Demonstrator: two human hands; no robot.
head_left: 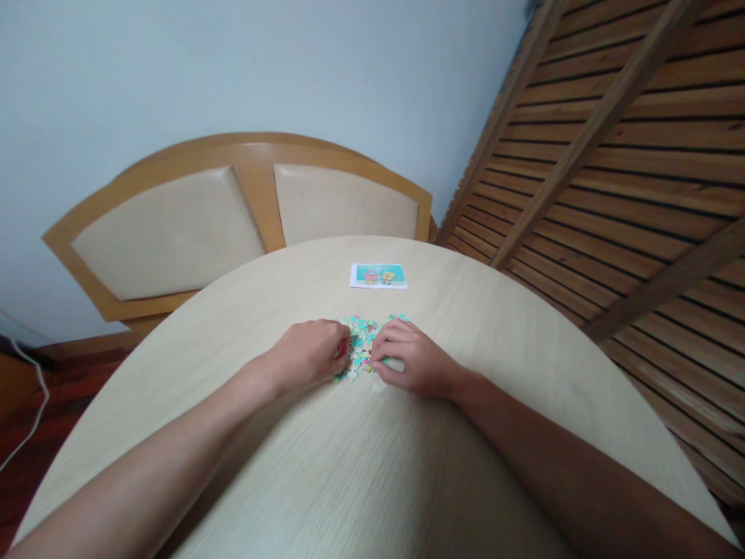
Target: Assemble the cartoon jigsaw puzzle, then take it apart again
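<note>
A loose pile of small jigsaw puzzle pieces (362,334), mostly turquoise with bits of pink, yellow and white, lies on the round table between my two hands. My left hand (317,349) rests at the pile's left side, its fingers curled in and closed. Whatever is in those fingers is hidden. From the right, my right hand (410,359) reaches to the pile with thumb and fingertips brought together in a pinch. Its tips are against the colourful pieces, too small to tell one apart. A pale piece (379,386) lies just below the right thumb.
Behind the pile lies a picture card (379,276) with a pink and a yellow cartoon figure on turquoise. The pale wooden table (279,481) has a curved edge. Beyond it stand a padded headboard (349,194) and a slatted wooden panel (611,171). A white cable hangs at left.
</note>
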